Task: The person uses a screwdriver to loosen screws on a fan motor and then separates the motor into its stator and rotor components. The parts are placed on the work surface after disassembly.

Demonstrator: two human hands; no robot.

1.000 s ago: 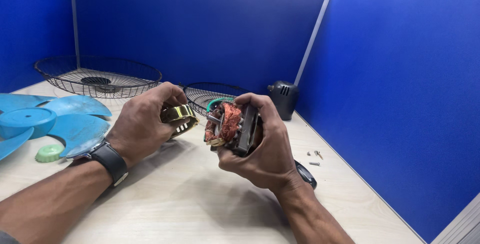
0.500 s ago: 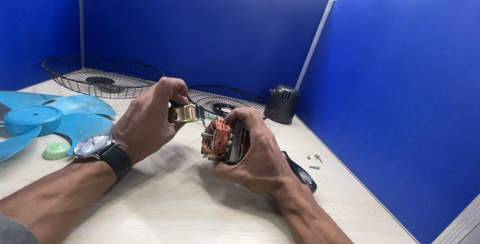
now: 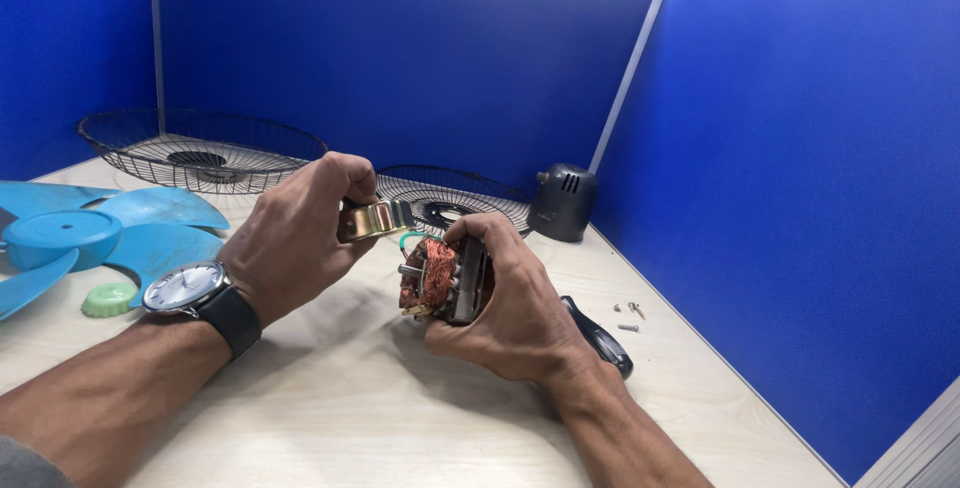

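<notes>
Fan motor core w/ copper-coloured windings and dark steel laminations (image 3: 442, 281) is sitting above the pale wood-grain tabletop (image 3: 330, 408), clasped in the right hand (image 3: 510, 313). Fingers are wrapping round the back and top, thumb pressing underneath, so the winding face and short shaft are pointing left toward the other hand, probably to keep that side open for access. A green wire is looping out at the top of it.

Left hand (image 3: 295, 238), black-strapped wristwatch (image 3: 190, 290) on the wrist, is pinching a shiny brass-coloured curved metal bracket (image 3: 375, 218) between thumb and forefingers. Bracket is hanging just up-left of the core, near but not touching as far as I can tell.

Round about: light-blue plastic fan blade (image 3: 90, 238) and small pale-green round plastic cap (image 3: 108, 299) at left; large black wire fan guard (image 3: 200, 153) at the back; second, smaller black wire guard (image 3: 450, 200) behind the hands; dark grey plastic motor housing (image 3: 563, 203) against the blue partition wall (image 3: 400, 58); black tool handle (image 3: 600, 338) partly hidden by the right wrist; a few small silver screws (image 3: 628, 316) at right.

Vs half a sec ago: bracket and core are sitting slightly further apart, left hand is tipping the bracket more face-on to the camera. Both grips are staying closed. Table items aren't shifting.
</notes>
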